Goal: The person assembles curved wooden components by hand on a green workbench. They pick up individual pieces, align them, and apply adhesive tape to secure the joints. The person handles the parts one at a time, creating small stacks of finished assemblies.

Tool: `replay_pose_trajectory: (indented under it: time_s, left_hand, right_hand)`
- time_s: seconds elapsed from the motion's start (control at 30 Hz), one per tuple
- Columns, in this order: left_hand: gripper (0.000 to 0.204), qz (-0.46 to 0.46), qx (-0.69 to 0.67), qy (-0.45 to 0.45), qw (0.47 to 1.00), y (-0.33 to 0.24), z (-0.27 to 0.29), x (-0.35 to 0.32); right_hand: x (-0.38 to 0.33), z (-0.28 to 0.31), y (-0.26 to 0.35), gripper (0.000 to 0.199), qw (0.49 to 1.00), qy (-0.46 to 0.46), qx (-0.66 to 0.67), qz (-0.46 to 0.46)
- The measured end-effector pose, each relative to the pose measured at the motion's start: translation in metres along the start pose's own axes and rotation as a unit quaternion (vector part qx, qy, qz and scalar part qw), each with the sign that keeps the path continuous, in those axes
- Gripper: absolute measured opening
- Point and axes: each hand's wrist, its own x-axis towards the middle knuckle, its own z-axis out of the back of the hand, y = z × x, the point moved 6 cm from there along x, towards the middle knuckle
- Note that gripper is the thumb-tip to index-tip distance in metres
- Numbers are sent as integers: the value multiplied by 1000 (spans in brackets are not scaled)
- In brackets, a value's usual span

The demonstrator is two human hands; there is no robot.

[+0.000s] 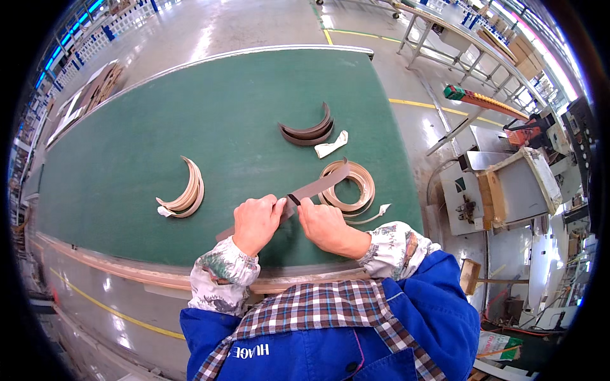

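Observation:
My left hand [255, 222] and my right hand [325, 227] are close together over the near part of a green-topped table [127, 209]. Both are closed on a flat grey-brown strip [323, 184], like edge banding, with a small black piece where the fingers meet. One end runs up to the right over a coil of beige banding [365, 184]; the other passes under my left hand. Beyond lie a curved bundle of dark brown strips [308, 134] and a crumpled white piece [332, 145]. Left of my hands is a curved bundle of beige strips [194, 190].
A pale rail [140, 270] edges the table's near side. To the right stand machinery with a wooden-sided tray [524, 187] and an orange-and-green bar [486, 100]. A metal-framed roller table [470, 44] stands at far right. Flat boards [89, 95] lie beyond the table's left side.

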Motion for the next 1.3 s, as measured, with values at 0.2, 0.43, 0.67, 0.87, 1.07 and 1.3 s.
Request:
replay_pose_trajectory:
  time_s: [0.2, 0.43, 0.67, 0.87, 1.07, 1.3]
  left_hand:
    - [38, -18, -32, -20, 999, -4, -3, -4]
    - [38, 25, -129, -34, 991, 10, 18, 3]
    - [22, -56, -304, -7, 951, -9, 50, -8]
    - [20, -51, -544, 9, 838, 13, 48, -21]
    - [18, -99, -510, -7, 854, 0, 46, -20]
    - [26, 39, -239, -165, 956, 24, 69, -14]
  right_hand:
    - [-11, -4, -6, 17, 999, 21, 43, -10]
    - [-21, 35, -4, 13, 995, -36, 89, 27]
    - [70, 56, -5, 14, 937, -224, 195, 186]
    - [87, 17, 33, 23, 801, -31, 597, 43]
    - [82, 26, 70, 19, 831, 21, 550, 76]
    - [113, 79, 23, 8, 925, -297, 168, 166]
